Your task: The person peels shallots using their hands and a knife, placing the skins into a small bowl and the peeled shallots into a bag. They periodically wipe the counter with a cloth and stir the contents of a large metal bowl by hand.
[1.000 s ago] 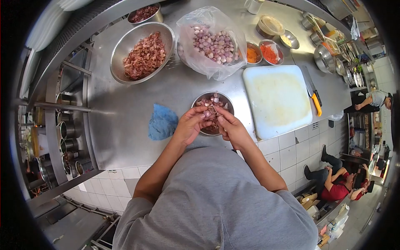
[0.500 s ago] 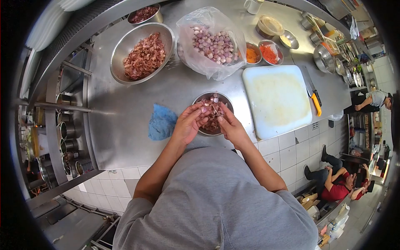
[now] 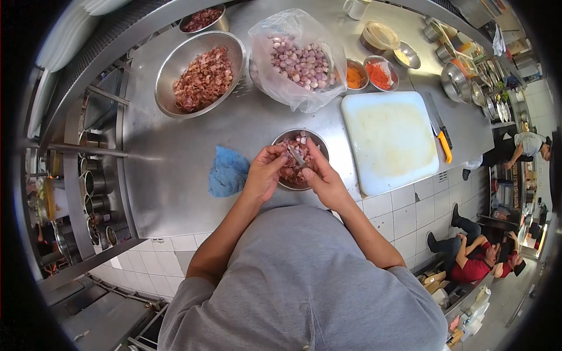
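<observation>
My left hand (image 3: 263, 172) is closed, pinching a small shallot (image 3: 286, 154) that is mostly covered by the fingers. In my right hand (image 3: 324, 178) is a small knife (image 3: 297, 156), its short blade pointing up and left toward the shallot. Both hands are over a steel bowl (image 3: 322, 144) holding reddish shallot skins and some pale pieces. Beyond it stands a clear plastic bag (image 3: 262, 38) full of whole shallots (image 3: 298, 63). At the upper left, a large steel bowl (image 3: 164, 76) holds a heap of reddish-brown skins (image 3: 201, 82).
A blue cloth (image 3: 229, 171) lies left of my hands. To the right are a white cutting board (image 3: 391, 140) and a yellow-and-black-handled knife (image 3: 444, 143). Small bowls with orange pieces (image 3: 353, 76) and red shreds (image 3: 379, 75) stand behind. Several people are at the far right.
The knife blade has turned and now shows its flat side near the left fingers. My hands stay over the bowl. At the far right, a person in grey has shifted.
</observation>
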Action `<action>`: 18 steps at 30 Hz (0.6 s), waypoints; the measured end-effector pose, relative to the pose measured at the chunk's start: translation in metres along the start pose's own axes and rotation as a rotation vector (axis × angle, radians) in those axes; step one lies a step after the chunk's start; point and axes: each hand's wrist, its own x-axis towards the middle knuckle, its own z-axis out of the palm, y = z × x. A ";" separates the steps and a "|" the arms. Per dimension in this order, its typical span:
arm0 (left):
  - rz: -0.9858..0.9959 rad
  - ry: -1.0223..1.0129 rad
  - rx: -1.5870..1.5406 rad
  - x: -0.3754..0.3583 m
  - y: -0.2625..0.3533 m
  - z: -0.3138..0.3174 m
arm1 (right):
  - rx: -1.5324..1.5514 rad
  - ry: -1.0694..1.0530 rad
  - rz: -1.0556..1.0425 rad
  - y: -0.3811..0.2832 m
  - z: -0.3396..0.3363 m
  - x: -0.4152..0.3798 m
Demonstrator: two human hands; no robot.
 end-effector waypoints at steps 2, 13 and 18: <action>0.040 0.030 0.027 0.002 -0.003 -0.003 | -0.110 0.067 -0.246 0.015 -0.004 0.008; 0.042 -0.039 -0.047 -0.002 0.004 0.006 | -0.162 0.022 -0.092 0.007 -0.001 0.007; 0.054 -0.035 0.000 -0.001 -0.002 0.000 | -0.302 -0.066 -0.198 0.006 -0.002 0.006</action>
